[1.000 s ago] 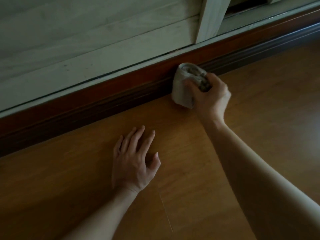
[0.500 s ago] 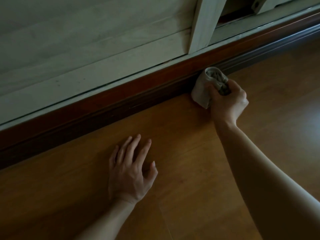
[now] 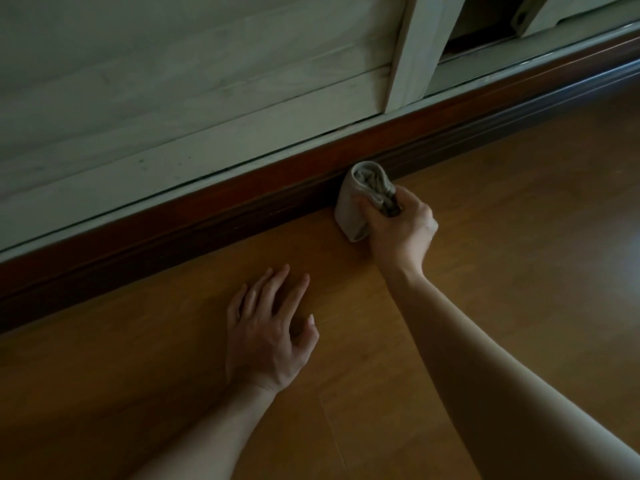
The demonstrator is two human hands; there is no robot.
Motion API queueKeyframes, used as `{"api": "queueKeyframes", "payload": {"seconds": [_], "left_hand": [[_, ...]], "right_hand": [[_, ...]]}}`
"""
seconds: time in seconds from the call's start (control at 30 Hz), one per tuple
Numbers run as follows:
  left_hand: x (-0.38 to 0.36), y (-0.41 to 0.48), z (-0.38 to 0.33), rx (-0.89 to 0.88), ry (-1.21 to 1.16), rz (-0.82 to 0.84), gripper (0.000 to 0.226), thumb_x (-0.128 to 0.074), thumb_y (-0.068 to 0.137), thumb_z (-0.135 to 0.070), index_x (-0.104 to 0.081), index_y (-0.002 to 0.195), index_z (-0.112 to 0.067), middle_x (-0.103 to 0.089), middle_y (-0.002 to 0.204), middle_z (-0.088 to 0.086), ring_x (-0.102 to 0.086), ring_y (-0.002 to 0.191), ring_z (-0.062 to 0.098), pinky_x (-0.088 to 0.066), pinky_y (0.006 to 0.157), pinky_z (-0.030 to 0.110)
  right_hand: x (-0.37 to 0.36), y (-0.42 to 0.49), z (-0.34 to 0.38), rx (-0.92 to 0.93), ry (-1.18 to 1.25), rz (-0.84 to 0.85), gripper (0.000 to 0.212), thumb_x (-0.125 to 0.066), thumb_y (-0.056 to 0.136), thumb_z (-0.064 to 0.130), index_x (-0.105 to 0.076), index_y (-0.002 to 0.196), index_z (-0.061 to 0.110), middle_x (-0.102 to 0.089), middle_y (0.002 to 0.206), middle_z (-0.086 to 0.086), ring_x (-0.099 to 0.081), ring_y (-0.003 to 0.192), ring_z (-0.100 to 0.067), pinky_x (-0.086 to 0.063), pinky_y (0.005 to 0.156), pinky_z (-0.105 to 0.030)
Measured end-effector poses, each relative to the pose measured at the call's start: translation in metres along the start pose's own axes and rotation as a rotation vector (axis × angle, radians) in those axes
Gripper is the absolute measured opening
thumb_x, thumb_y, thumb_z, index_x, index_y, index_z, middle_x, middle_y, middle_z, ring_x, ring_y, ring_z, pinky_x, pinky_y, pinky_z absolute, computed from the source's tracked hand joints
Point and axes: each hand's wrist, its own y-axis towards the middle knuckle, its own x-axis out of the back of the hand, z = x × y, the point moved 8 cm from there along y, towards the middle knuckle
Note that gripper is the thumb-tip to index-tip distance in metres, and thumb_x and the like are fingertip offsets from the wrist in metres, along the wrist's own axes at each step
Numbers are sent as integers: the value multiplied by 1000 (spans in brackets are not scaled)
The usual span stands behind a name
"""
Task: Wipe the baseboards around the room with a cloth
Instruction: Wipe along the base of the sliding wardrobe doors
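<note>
While dim light falls across the room, a person presses a bunched grey-beige cloth (image 3: 360,199) against the dark red-brown baseboard (image 3: 207,216) that runs aslant from lower left to upper right. The right hand (image 3: 398,230) grips the cloth, its thumb laid on the smooth side and its fingers curled round the crumpled folds at the top. The cloth's far side touches the lower, moulded strip of the baseboard, and its bottom corner meets the wooden floor (image 3: 519,202) just in front of it.

The left hand (image 3: 266,337) holds nothing. It rests on the floor with its fingers spread and nearly straight, their tips pointing toward the baseboard but stopping short of it, to the left of the cloth and nearer the person. Both bare forearms reach in from the near side, the right one crossing the floor at a slant to the baseboard.

Directly above the baseboard runs a pale rail, and over that stands a pale wood-grain panel (image 3: 173,81), scuffed and speckled near its lower edge. An upright pale post (image 3: 415,46) rises from the rail above the baseboard, up and to the right of the cloth, with a dark gap (image 3: 481,19) beyond it. Farther right along the baseboard, the floor shows a faint sheen of light.
</note>
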Motion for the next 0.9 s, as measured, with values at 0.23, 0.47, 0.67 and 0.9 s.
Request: {"api": "queueKeyframes", "payload": {"seconds": [0.23, 0.47, 0.67, 0.9], "left_hand": [[-3, 14, -42, 69, -66, 3, 58, -42, 92, -55, -55, 142, -29, -48, 152, 2, -46, 136, 25, -31, 115, 55], [-25, 35, -102, 62, 18, 57, 65, -50, 89, -53, -45, 151, -34, -34, 162, -2, -34, 147, 22, -23, 121, 47], [-24, 38, -106, 61, 60, 79, 64, -50, 89, -50, -44, 151, -33, -34, 162, 0, -35, 147, 25, -26, 118, 51], [-23, 38, -109, 91, 43, 121, 65, -49, 90, -51, -43, 152, -33, -32, 163, -2, -31, 149, 23, -23, 120, 50]], "right_hand": [[27, 17, 22, 218, -70, 143, 34, -70, 90, 40, -68, 117, 19, -64, 106, 5, -58, 94, -8, -49, 75, -24], [39, 38, 28, 358, -60, 193, 29, -72, 88, 38, -67, 109, 18, -67, 102, 7, -61, 89, -6, -53, 72, -25], [61, 70, 31, 357, -49, 260, 32, -71, 88, 45, -68, 104, 17, -67, 96, 8, -61, 83, -5, -51, 69, -23], [63, 79, 36, 410, -56, 327, 36, -70, 87, 47, -69, 102, 14, -68, 97, 2, -64, 83, -12, -57, 68, -37]]}}
